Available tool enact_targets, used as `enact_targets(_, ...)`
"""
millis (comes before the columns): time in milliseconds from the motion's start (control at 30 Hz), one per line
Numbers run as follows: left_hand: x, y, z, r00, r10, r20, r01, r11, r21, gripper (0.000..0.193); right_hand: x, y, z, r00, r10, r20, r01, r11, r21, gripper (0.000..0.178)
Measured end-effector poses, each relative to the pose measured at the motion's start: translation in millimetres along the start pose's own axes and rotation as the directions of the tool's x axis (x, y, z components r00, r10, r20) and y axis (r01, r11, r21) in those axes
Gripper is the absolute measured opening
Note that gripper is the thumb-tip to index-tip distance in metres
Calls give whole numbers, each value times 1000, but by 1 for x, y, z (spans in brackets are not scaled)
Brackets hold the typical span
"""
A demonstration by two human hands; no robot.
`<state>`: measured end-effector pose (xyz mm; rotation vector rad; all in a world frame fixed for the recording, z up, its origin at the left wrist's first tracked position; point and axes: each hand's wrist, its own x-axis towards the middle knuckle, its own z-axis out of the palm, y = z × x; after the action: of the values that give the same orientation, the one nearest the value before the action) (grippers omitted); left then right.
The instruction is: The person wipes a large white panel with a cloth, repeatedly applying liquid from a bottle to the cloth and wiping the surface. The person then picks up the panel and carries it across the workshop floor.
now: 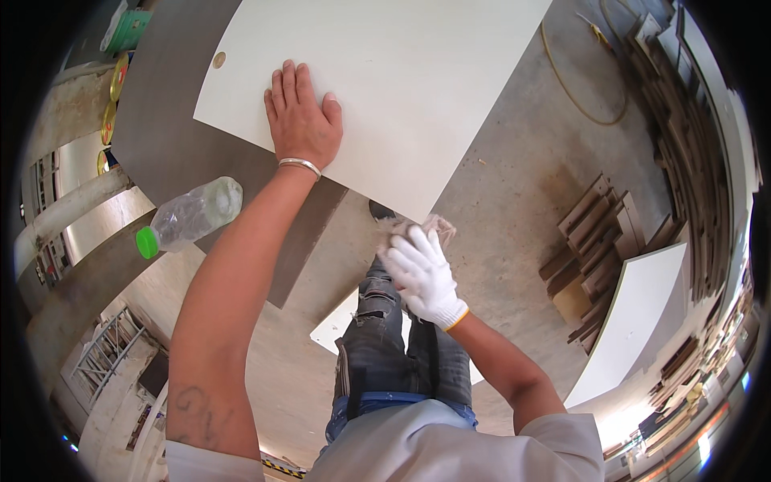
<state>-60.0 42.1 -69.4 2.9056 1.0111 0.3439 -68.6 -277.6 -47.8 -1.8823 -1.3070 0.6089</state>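
A large white panel (pixel 385 88) lies over a dark brown board (pixel 165 104). My bare left hand (pixel 305 116) rests flat on the panel near its left edge, fingers stretched out. In a white knit glove, my right hand (pixel 419 269) is closed around a pale, crumpled cloth (pixel 439 229) at the panel's near corner. Motion blurs the cloth a little, and I cannot tell whether it touches the panel. A clear plastic bottle (pixel 193 210) with a green cap lies on its side left of my left forearm.
Brown boards (pixel 594 241) are piled on the concrete floor to the right, beside a leaning white board (pixel 630 321). More long strips (pixel 691 161) stack along the far right. A yellowish hose (pixel 562 88) curves over the floor. A green container (pixel 127 30) stands at the upper left.
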Motion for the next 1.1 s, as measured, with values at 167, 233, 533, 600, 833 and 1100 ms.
enact_targets(167, -3, 1, -2, 1000, -9, -8, 9, 1000, -13, 63, -66, 27, -1, 320, 910, 264, -71, -255, 964, 44)
enact_targets(233, -2, -1, -10, 1000, -22, -16, 22, 1000, -16, 64, -37, -5, -47, 591, 806, -28, -84, 96, 992, 47)
enact_targets(533, 3, 3, -5, 999, -30, -13, 30, 999, -42, 65, 81, -8, -43, 955, -197, 220, 257, 921, -292, 49)
enact_targets(600, -1, 4, -4, 999, -43, 2, 43, 995, -86, 65, 103, -13, -52, 926, -256, 278, 332, 902, -275, 51)
enact_targets(833, 0, 2, -15, 996, -82, 16, 84, 965, -247, 69, 101, -10, -100, 781, -237, 577, 441, 864, -243, 55)
enact_targets(1100, -38, -5, -62, 943, -330, -30, 101, 373, -922, 46, 224, -37, -44, 725, -354, 591, 548, 816, -183, 40)
